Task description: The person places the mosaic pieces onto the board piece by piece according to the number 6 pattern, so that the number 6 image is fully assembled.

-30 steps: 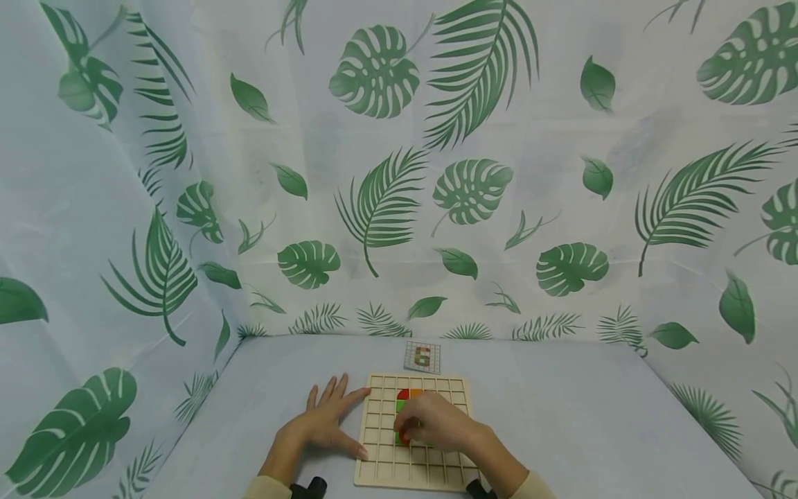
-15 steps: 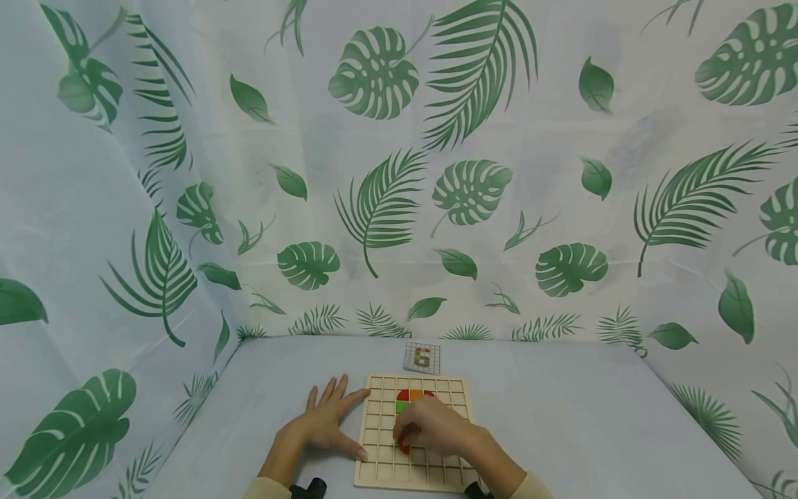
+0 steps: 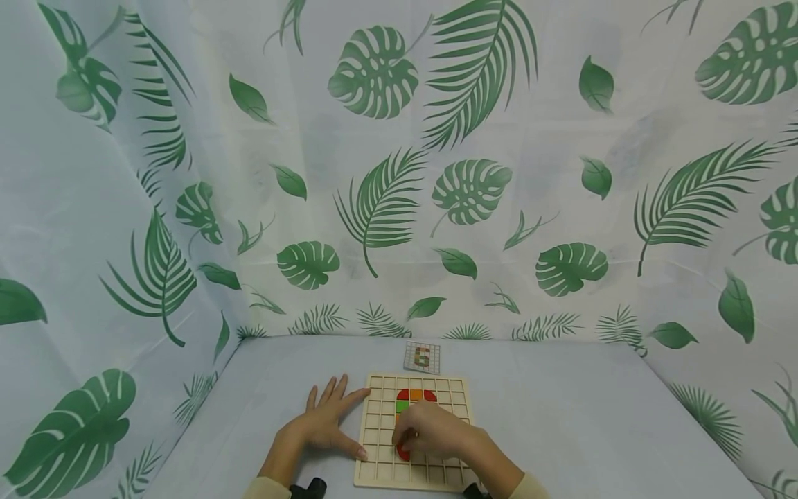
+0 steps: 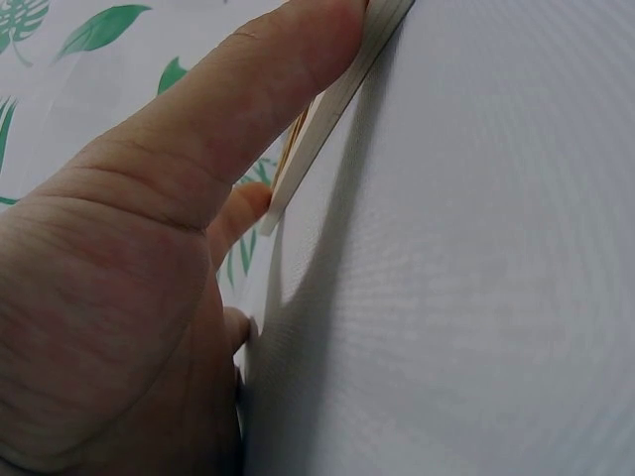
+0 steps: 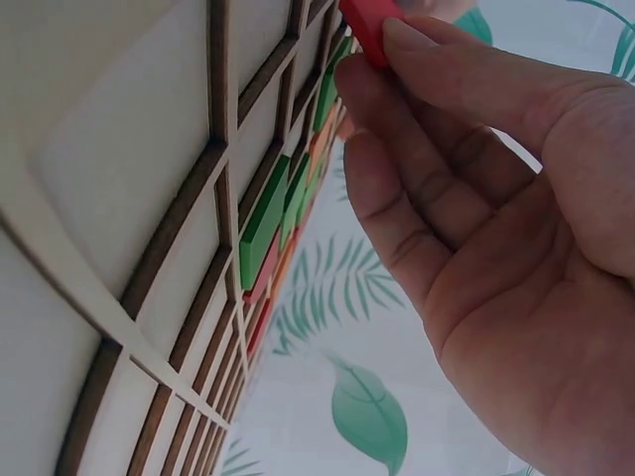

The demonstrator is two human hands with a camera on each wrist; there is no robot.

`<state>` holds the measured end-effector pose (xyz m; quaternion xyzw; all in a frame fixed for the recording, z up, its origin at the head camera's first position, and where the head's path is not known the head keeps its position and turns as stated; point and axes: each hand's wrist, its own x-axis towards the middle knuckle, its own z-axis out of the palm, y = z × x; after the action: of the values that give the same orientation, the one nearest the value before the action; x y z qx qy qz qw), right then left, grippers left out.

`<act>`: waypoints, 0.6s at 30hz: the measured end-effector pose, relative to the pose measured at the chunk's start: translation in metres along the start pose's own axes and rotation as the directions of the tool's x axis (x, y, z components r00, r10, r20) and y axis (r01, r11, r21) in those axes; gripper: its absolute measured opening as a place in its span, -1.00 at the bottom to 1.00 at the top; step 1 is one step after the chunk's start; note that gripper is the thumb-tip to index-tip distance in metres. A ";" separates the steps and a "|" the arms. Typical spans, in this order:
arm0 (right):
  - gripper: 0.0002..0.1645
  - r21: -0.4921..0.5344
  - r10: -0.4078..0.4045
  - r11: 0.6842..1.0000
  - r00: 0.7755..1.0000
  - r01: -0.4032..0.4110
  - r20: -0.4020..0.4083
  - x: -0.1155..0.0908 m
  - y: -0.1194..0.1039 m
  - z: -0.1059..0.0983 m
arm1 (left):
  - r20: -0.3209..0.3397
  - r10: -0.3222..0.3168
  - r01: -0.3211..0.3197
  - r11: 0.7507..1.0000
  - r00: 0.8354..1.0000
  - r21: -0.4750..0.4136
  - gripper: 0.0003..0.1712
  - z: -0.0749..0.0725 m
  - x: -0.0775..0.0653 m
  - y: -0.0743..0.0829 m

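Observation:
A wooden grid board (image 3: 382, 473) lies on the table with colored tiles in some of its cells. My left hand (image 3: 323, 424) is spread flat at the board's left side, thumb and index fingertip right at its edge; the left wrist view shows the thumb (image 4: 228, 109) against the wooden rim. Over the middle of the board, my right hand (image 3: 433, 430) pinches a red tile (image 5: 371, 25) between thumb and fingers. Green tiles (image 5: 262, 223), along with orange and red ones, sit in the grid, partly hidden behind the right hand in the head view.
Behind the board lies a small card (image 3: 422, 357) printed with a grid and a colored 6. A pale cloth covers the table (image 3: 548, 416). Leaf-printed curtain (image 3: 474, 291) hangs at the back and sides. Black wrist mounts (image 3: 309, 488) show at the front.
My right hand has shifted slightly toward the near side of the board with the red tile, uncovering more of the red tile at the top right. My left hand has stayed put.

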<state>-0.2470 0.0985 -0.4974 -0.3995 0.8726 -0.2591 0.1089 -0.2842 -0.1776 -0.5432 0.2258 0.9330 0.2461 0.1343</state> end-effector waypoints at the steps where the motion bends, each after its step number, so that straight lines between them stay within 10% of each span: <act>1: -0.75 -0.004 -0.003 1.000 1.000 0.003 0.003 0.000 0.000 0.000 | 0.000 0.000 0.000 1.000 1.000 -0.001 0.38 0.000 0.000 0.000; 18: -0.78 -0.104 -0.022 0.994 0.999 0.025 0.025 0.002 0.002 0.008 | 0.009 -0.023 0.022 1.000 1.000 0.004 0.38 0.000 0.001 -0.001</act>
<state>-0.2460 0.0954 -0.5053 -0.4180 0.8788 -0.2096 0.0952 -0.2854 -0.1777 -0.5432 0.2166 0.9353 0.2418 0.1409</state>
